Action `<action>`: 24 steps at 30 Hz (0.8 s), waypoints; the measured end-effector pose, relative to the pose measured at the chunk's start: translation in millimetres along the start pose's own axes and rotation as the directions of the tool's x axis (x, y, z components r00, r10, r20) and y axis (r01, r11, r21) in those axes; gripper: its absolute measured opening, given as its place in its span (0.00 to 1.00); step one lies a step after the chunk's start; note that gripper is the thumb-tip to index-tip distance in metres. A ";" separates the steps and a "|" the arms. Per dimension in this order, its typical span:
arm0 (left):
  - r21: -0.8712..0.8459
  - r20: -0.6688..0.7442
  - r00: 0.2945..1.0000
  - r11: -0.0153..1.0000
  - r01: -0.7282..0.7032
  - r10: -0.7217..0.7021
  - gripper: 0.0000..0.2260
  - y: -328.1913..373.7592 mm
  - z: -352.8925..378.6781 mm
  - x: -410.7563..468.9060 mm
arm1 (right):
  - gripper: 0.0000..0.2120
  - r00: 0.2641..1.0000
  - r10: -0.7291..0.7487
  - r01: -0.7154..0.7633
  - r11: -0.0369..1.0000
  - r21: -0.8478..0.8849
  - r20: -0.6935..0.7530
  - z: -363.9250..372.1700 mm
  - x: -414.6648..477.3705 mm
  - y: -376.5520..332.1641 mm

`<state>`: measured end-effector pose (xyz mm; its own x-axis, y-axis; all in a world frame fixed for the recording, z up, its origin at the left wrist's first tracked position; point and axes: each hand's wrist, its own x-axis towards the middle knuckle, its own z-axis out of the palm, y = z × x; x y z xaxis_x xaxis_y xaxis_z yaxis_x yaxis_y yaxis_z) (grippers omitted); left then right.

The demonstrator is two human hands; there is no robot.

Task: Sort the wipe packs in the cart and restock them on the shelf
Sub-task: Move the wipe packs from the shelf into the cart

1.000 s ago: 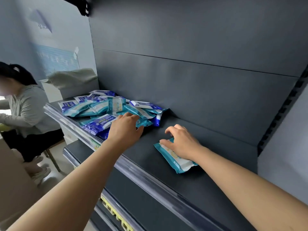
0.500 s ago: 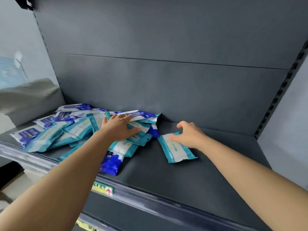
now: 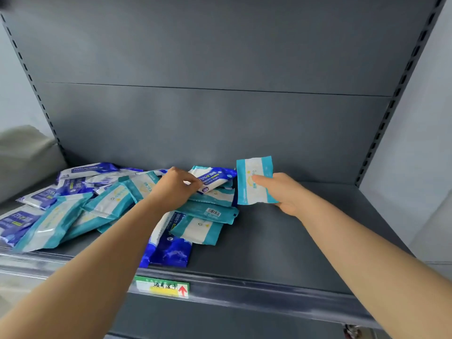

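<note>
while both forearms reach in over the front rail, right hand (image 3: 283,194) is up off the deck of the shelf (image 3: 293,245), palm turned left, thumb across the front of a teal-and-white pack (image 3: 254,182) and fingers wrapped behind it. that pack stands upright on its short edge, just right of the heap, close to the back panel (image 3: 220,118); whether its bottom edge touches the shelf i cannot tell. left hand (image 3: 175,189) sits knuckles-up on top of the pile (image 3: 97,204), wrist bent down, fingertips curled and pinching the near end of a dark blue pack (image 3: 215,178) that lies on the teal ones at the right rear of the heap. pile covers the left half of the shelf, teal and blue packs mixed and overlapping. barcode pack (image 3: 210,212) lies flat below the left hand. one blue pack (image 3: 171,250) lies at the front edge, partly under the left forearm. green price label (image 3: 161,287) on the rail below it.
</note>
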<state>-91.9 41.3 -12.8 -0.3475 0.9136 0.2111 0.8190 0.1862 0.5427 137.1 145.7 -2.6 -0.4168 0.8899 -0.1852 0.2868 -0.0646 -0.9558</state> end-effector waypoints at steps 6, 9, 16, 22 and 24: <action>0.053 0.019 0.977 0.976 0.211 -0.212 0.20 11.1 0.0 12.1 | 0.08 1.000 0.031 -0.031 0.999 0.024 0.002 49.4 31.8 1.1; 0.058 0.112 0.965 0.971 0.232 -0.237 0.14 14.2 0.4 23.1 | 0.06 1.000 0.007 -0.007 0.998 -0.061 0.003 55.9 44.9 -2.0; -0.012 0.197 0.928 0.946 0.324 -0.315 0.13 18.6 -0.9 36.1 | 0.20 0.989 0.132 -0.132 0.991 0.005 0.061 54.6 55.1 -5.9; -0.316 0.269 0.941 0.904 0.286 -0.204 0.06 25.7 3.9 21.6 | 0.13 0.984 0.053 -0.082 0.982 0.169 0.170 43.9 50.5 -7.6; -0.362 0.290 0.944 0.896 0.259 -0.155 0.05 28.2 8.2 16.7 | 0.11 0.985 0.017 -0.048 0.983 0.175 0.173 39.1 46.0 -8.2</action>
<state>-70.9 64.7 -0.7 -0.3233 0.9386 -0.1205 0.4785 0.2720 0.8349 81.9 169.5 -12.2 -0.5547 0.7971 -0.2386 0.1510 -0.1855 -0.9710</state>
